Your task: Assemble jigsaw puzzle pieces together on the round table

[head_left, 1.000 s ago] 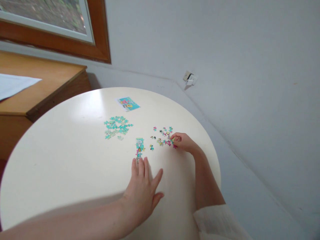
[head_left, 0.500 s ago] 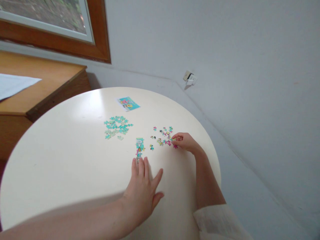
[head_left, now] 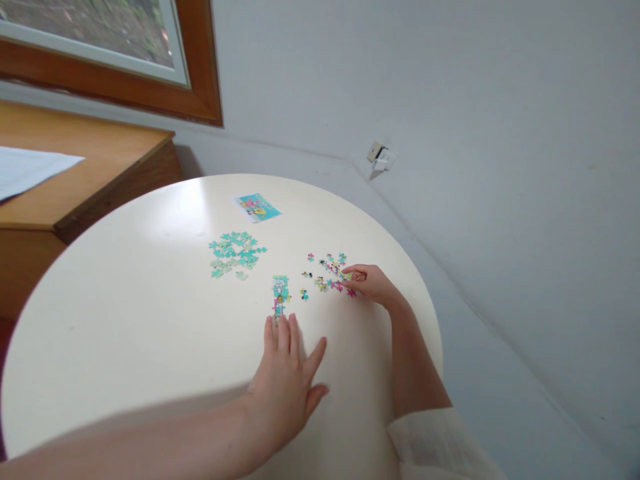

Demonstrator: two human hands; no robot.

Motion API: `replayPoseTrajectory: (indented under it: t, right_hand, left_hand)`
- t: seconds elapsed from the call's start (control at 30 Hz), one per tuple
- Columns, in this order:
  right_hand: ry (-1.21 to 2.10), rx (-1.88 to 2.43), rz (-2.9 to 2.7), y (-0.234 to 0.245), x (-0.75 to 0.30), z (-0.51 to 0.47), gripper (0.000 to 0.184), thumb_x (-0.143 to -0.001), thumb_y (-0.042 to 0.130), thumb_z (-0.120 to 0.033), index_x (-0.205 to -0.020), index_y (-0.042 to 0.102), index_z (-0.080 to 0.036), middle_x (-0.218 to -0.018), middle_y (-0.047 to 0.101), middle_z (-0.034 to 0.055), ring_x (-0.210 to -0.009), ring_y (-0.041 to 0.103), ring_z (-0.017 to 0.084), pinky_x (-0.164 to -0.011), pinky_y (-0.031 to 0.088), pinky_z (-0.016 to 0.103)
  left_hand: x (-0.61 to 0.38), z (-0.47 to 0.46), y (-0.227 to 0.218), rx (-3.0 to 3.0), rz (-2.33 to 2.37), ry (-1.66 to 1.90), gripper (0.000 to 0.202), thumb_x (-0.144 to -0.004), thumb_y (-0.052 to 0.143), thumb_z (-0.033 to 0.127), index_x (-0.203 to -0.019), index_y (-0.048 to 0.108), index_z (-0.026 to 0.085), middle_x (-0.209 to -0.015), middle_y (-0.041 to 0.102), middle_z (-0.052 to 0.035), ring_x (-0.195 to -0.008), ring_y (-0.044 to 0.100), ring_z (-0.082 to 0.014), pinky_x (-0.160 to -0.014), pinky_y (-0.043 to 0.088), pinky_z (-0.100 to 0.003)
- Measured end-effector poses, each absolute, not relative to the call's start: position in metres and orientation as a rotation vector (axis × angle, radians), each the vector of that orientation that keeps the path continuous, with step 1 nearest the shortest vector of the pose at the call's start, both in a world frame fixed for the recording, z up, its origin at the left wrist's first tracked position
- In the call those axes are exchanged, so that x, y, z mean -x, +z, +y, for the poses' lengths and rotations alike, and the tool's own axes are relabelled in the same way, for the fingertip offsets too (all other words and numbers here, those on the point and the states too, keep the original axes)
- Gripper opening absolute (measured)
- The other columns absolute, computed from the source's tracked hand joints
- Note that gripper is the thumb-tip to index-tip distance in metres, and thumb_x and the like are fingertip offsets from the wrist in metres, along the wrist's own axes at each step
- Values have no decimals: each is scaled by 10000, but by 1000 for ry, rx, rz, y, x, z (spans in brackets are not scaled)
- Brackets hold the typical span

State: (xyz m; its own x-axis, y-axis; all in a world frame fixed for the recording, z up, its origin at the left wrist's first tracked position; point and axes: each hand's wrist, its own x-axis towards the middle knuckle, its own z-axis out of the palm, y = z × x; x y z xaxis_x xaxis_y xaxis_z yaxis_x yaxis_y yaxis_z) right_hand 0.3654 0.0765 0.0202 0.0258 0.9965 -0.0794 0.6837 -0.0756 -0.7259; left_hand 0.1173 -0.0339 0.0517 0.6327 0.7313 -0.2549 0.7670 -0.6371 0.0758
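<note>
My left hand (head_left: 286, 367) lies flat, palm down, with its fingers spread. Its fingertips rest on the lower end of a small joined strip of jigsaw puzzle (head_left: 281, 288) that shows a cartoon figure on turquoise. To the right, my right hand (head_left: 369, 283) reaches into a scatter of mixed-colour puzzle pieces (head_left: 321, 283), pink, yellow and turquoise. Its thumb and forefinger are bent around a small yellowish puzzle piece (head_left: 346, 275) at the edge of that scatter. The other fingers are curled in, and the hand partly hides the pieces there.
Everything lies on a round white table (head_left: 150, 333). A heap of turquoise and pale green pieces (head_left: 237, 252) is left of the strip. Farther back lies a picture card (head_left: 259, 207). A wooden cabinet (head_left: 115, 160) stands at the left, and a wall socket with a plug (head_left: 383, 159) is beyond.
My right hand's fingers have shifted slightly among the pieces. The left hand keeps its place on the strip.
</note>
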Motion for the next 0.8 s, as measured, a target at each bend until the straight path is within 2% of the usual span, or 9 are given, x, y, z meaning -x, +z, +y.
replayPoseTrajectory:
  t: [0.33, 0.8]
  right_hand:
    - [758, 1812, -1674, 14, -369, 79, 305, -559, 646, -361, -785, 657, -156, -472, 413, -80, -459, 356, 78, -478, 270, 226]
    - [753, 1834, -1694, 15, -366, 80, 214, -593, 631, -288, -761, 603, -158, -464, 404, -92, -458, 369, 77, -481, 279, 212]
  left_hand:
    - [-116, -37, 48, -2738, 1257, -242, 577, -868, 334, 562, -1384, 330, 306, -1400, 390, -199, -1290, 303, -437, -1001, 162, -652]
    - [-116, -36, 47, -2728, 1261, -250, 581, -868, 328, 564, -1387, 323, 305, -1407, 375, -207, -1295, 289, -439, -1005, 153, -646]
